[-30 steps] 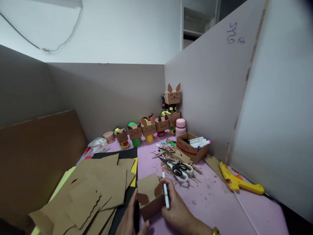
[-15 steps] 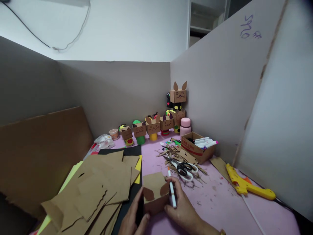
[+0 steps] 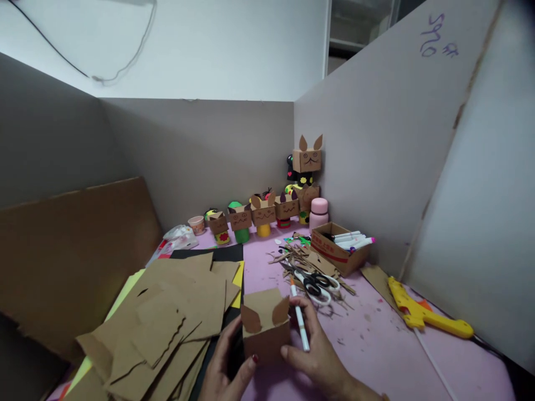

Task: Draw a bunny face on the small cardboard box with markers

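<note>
A small cardboard box (image 3: 266,340) with two brown leaf-shaped ears on its top edge is held low in front of me. My left hand (image 3: 228,362) grips its left side, thumb near the front face. At the box's right side, my right hand (image 3: 313,351) has its thumb near the lower corner. A white marker (image 3: 300,323) with an orange tip lies in that same hand, slanting up toward the scissors. The box's front face looks plain from here. Its underside is hidden.
Stacked cardboard sheets (image 3: 167,317) lie left. Scissors (image 3: 315,285) rest on cardboard scraps, with a box of markers (image 3: 340,250) behind. A yellow glue gun (image 3: 430,317) is at right. Box-headed figures (image 3: 263,211) and a pink bottle (image 3: 319,214) stand at the back.
The box has tipped so its front face shows more and the ears stand more upright. My left thumb has moved up onto view by the front. The marker stays in my right hand.
</note>
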A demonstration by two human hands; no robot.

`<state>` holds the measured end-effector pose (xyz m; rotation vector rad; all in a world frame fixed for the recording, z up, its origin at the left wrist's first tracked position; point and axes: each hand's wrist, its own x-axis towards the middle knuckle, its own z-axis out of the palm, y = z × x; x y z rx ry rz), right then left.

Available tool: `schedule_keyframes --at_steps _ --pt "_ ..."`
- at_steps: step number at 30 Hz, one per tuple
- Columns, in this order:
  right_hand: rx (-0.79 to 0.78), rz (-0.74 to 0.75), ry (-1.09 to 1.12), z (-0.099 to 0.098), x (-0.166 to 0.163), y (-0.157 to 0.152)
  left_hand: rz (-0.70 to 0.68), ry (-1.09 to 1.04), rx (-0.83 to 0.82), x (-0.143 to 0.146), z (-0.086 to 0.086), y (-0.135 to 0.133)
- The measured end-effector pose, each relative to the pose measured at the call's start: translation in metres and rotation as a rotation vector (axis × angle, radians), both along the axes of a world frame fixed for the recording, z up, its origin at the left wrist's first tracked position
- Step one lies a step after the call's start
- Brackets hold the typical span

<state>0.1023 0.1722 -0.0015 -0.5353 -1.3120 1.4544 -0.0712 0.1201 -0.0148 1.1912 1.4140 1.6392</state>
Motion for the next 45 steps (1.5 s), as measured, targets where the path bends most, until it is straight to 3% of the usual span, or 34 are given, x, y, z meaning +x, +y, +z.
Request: schedule_keyframes --at_steps 4,9,18,25,32,45 --pt "-0.065 0.068 0.110 0.004 -0.001 -0.007 -0.020 -0.162 -0.020 0.010 0.015 -0.005" --pt "-0.110 0.038 0.111 0.010 0.000 -0.016 -0.045 -0.270 -0.067 0.014 0.025 -0.008" --pt "-0.064 0.007 0.015 0.014 0.002 -0.020 -0.114 -0.390 -0.149 0.010 0.018 -0.007" --pt "-0.141 0.052 0.179 0.012 -0.004 -0.026 -0.220 -0.483 -0.144 0.010 0.016 -0.008" --pt "-0.188 0.077 0.149 0.014 -0.002 -0.025 -0.259 -0.504 -0.246 0.006 0.006 -0.010" --pt "-0.077 0.091 0.086 0.009 -0.001 -0.023 -0.274 -0.487 -0.189 0.009 0.018 -0.012"
